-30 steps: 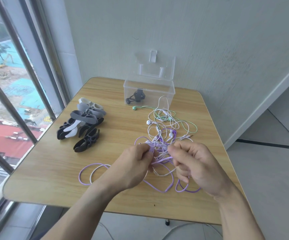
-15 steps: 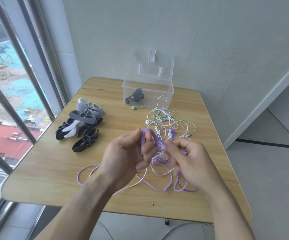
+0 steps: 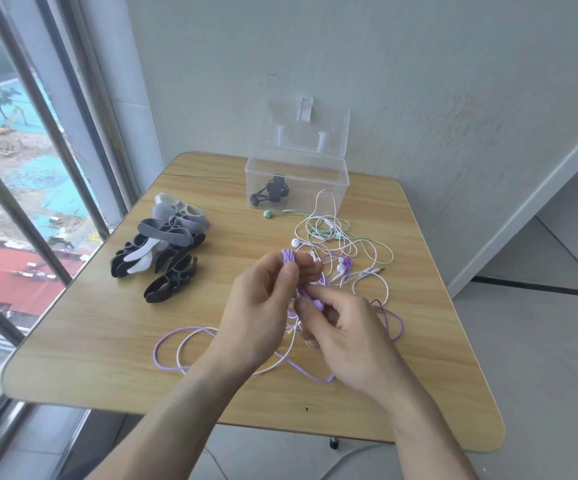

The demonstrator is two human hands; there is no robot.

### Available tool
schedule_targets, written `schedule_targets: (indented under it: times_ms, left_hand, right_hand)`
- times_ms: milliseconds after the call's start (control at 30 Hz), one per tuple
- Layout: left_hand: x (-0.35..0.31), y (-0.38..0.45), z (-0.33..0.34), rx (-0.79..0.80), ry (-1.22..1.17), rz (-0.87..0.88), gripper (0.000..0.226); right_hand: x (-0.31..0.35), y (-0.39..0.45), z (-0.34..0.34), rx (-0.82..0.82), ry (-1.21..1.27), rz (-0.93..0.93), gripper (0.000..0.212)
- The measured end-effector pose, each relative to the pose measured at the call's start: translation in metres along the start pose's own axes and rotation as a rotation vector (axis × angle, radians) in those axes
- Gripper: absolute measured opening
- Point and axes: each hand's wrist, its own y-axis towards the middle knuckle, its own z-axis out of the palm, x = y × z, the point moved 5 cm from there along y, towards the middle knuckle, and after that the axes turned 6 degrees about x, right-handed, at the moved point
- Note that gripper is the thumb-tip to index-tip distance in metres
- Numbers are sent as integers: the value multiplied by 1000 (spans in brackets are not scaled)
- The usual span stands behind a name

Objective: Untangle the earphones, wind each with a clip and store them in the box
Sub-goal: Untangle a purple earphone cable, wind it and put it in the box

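A purple earphone cord (image 3: 287, 257), gathered into a small bunch of loops, is pinched between the thumb and fingers of the left hand (image 3: 259, 313) above the middle of the wooden table (image 3: 90, 341). The right hand (image 3: 346, 327), just below it, pinches a purple earbud (image 3: 318, 304) at its fingertips. More purple cord trails in loops on the table towards the near edge, mixed with a white earphone (image 3: 295, 242) and a green earphone (image 3: 268, 213) beyond the hands. The clear box (image 3: 329, 181) stands open at the far edge, a wound black earphone (image 3: 271, 191) inside. Black, grey and white clips (image 3: 163, 251) lie piled to the left. No writing is legible anywhere.
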Motion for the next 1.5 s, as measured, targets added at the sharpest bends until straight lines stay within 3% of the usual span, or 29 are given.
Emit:
schedule_targets:
  times_ms: [167, 300, 433, 533, 600, 767, 833, 900, 1033, 1233, 1400, 1500]
  left_hand:
    - [2, -4, 5, 36, 352, 104, 25]
    - [0, -4, 9, 71, 456, 189, 29]
    - [-4, -2, 9, 110, 457, 192, 28]
    - [-2, -3, 7, 127, 420, 108, 34]
    - [-3, -3, 7, 116, 401, 49, 44]
    - [0, -2, 7, 117, -50, -216, 45]
    - [3, -1, 5, 103, -140, -268, 49]
    - [4, 0, 5, 111, -195, -291, 51]
    - [4, -1, 4, 53, -199, -309, 60]
    - [-6, -5, 4, -147, -187, -130, 70]
    - [-6, -5, 1, -264, -160, -90, 64]
    - [-9, -3, -4, -321, -153, -35, 49]
  right_hand:
    - [-6, 0, -4, -150, 433, 107, 7]
    - [-6, -1, -9, -220, 576, 140, 12]
    - [-2, -3, -9, -220, 430, 124, 7]
    - [1, -6, -18, -342, 151, 68, 10]
    - [0, -6, -23, -396, 104, 36, 12]
    - [-3, 1, -18, -174, 304, -36, 24]
    - [-2, 2, -10, 12, 360, -29, 27]
    - [-3, 2, -6, 83, 339, -12, 27]
    - [-7, 2, -10, 15, 293, -38, 17]
    - [-4, 3, -8, -26, 291, -86, 14]
    - [1, 5, -4, -18, 212, -134, 8]
    - [11, 6, -2, -77, 139, -196, 8]
